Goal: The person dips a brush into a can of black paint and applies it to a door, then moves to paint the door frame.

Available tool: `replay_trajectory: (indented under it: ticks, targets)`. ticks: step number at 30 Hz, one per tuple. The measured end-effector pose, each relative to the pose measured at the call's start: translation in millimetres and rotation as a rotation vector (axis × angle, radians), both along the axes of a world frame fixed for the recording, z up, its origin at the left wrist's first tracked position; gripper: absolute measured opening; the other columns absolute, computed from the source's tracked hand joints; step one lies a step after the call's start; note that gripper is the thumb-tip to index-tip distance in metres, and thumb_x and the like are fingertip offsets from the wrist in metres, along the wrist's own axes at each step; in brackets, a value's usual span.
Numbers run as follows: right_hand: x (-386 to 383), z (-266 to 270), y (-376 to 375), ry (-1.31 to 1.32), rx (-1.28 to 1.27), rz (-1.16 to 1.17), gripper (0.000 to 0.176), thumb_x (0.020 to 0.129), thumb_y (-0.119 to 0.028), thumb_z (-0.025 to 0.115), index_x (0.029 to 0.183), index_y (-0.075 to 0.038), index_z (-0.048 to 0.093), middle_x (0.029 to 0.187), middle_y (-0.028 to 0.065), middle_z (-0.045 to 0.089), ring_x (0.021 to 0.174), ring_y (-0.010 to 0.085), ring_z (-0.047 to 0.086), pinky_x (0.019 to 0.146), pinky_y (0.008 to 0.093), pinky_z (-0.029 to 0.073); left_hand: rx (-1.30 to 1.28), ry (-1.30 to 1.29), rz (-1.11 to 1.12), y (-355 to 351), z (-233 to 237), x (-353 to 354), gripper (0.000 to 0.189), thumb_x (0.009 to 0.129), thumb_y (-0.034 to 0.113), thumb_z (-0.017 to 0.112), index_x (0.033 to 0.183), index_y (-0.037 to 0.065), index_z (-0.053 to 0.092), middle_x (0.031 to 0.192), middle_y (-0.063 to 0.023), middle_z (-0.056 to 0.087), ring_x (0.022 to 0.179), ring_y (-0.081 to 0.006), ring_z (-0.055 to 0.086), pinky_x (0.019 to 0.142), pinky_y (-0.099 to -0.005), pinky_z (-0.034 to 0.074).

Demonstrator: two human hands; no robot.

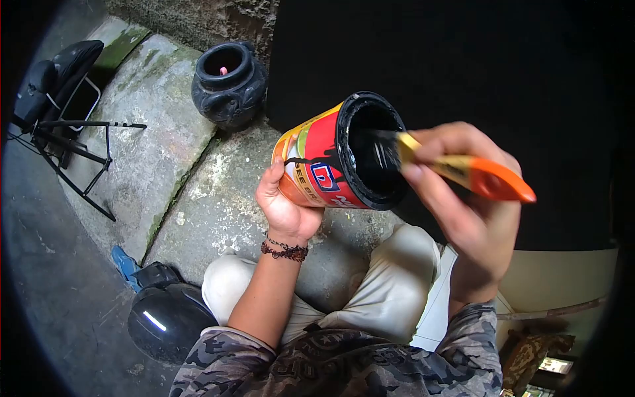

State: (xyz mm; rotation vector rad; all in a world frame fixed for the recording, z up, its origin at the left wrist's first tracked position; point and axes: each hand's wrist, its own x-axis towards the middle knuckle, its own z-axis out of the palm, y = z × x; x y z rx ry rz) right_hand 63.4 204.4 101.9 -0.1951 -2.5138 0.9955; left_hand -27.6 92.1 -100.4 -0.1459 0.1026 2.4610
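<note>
Tilted toward the right, a printed bucket [317,159] with black paint in it and a black drip down its side rests in my left hand [291,212]. The fingers of that hand support it from below and behind, with the thumb on its side. My right hand [469,178] grips a paintbrush [493,178] with an orange and yellow handle. The brush's bristle end reaches into the bucket's mouth, where the dark inside partly hides the bristles. Black paint coats the bucket's rim.
A large black surface [436,66] stands ahead on the right. At the back is a dark pot [229,86] with a small pink thing inside. A black tripod-like stand [73,126] is on the left. A black helmet [169,321] and a blue sandal [126,268] lie at lower left.
</note>
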Motion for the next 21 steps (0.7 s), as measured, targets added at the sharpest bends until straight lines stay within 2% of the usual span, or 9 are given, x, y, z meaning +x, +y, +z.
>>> replay_trajectory:
  ticks: [3, 5, 7, 9, 12, 16, 21]
  targets:
    - [-20, 5, 9, -0.132, 0.186, 0.1, 0.013, 0.08, 0.01, 0.069, 0.09, 0.002, 0.066, 0.087, 0.0079, 0.072, 0.08, 0.0118, 0.069, 0.073, 0.0249, 0.055, 0.021, 0.014, -0.042, 1, 1, 1, 0.051, 0.094, 0.036, 0.058, 0.133, 0.004, 0.056, 0.13, -0.0142, 0.064, 0.117, -0.0296, 0.064, 0.102, -0.046, 0.05]
    - [-29, 3, 16, -0.107, 0.265, 0.163, 0.014, 0.079, 0.01, 0.069, 0.09, 0.002, 0.067, 0.084, 0.0082, 0.072, 0.075, 0.0122, 0.069, 0.069, 0.0246, 0.055, 0.026, -0.022, -0.072, 1, 1, 2, 0.05, 0.094, 0.037, 0.058, 0.133, 0.005, 0.056, 0.13, -0.0141, 0.065, 0.117, -0.0297, 0.064, 0.102, -0.0465, 0.05]
    - [-32, 2, 21, -0.089, 0.312, 0.166, 0.017, 0.071, 0.005, 0.07, 0.086, -0.002, 0.067, 0.077, 0.0142, 0.069, 0.07, 0.0325, 0.07, 0.064, 0.0356, 0.056, 0.032, -0.058, -0.103, 2, 0, 2, 0.05, 0.095, 0.038, 0.057, 0.132, 0.005, 0.056, 0.13, -0.0139, 0.065, 0.117, -0.0297, 0.064, 0.102, -0.0469, 0.05]
    - [-33, 2, 23, -0.113, 0.284, 0.138, 0.016, 0.072, 0.004, 0.07, 0.086, -0.002, 0.067, 0.077, 0.014, 0.07, 0.07, 0.0318, 0.071, 0.064, 0.0349, 0.057, 0.02, -0.048, -0.138, 3, -1, 2, 0.05, 0.095, 0.04, 0.056, 0.132, 0.006, 0.056, 0.129, -0.013, 0.065, 0.117, -0.0297, 0.064, 0.101, -0.0475, 0.051]
    - [-32, 1, 23, 0.078, 0.284, 0.149, 0.017, 0.072, 0.003, 0.071, 0.088, -0.002, 0.069, 0.079, 0.0139, 0.071, 0.073, 0.0297, 0.073, 0.066, 0.0345, 0.058, 0.023, -0.061, -0.136, 2, 0, 1, 0.049, 0.096, 0.041, 0.056, 0.131, 0.007, 0.057, 0.128, -0.0118, 0.066, 0.116, -0.0296, 0.064, 0.101, -0.0482, 0.051]
    - [-40, -11, 23, -0.035, 0.225, 0.253, 0.018, 0.072, 0.004, 0.072, 0.089, -0.003, 0.069, 0.082, 0.0127, 0.073, 0.074, 0.0297, 0.073, 0.067, 0.0358, 0.059, 0.022, -0.085, -0.155, -2, 3, 1, 0.047, 0.096, 0.04, 0.055, 0.13, 0.008, 0.057, 0.127, -0.0114, 0.066, 0.116, -0.0292, 0.064, 0.1, -0.0486, 0.051]
    - [-37, -1, 28, 0.087, 0.228, 0.166, 0.018, 0.072, 0.005, 0.072, 0.089, -0.002, 0.068, 0.082, 0.0115, 0.072, 0.073, 0.0273, 0.073, 0.068, 0.0332, 0.058, -0.007, -0.075, -0.129, -3, 2, -1, 0.047, 0.096, 0.041, 0.055, 0.13, 0.009, 0.057, 0.128, -0.0117, 0.066, 0.116, -0.0295, 0.064, 0.101, -0.0493, 0.051]
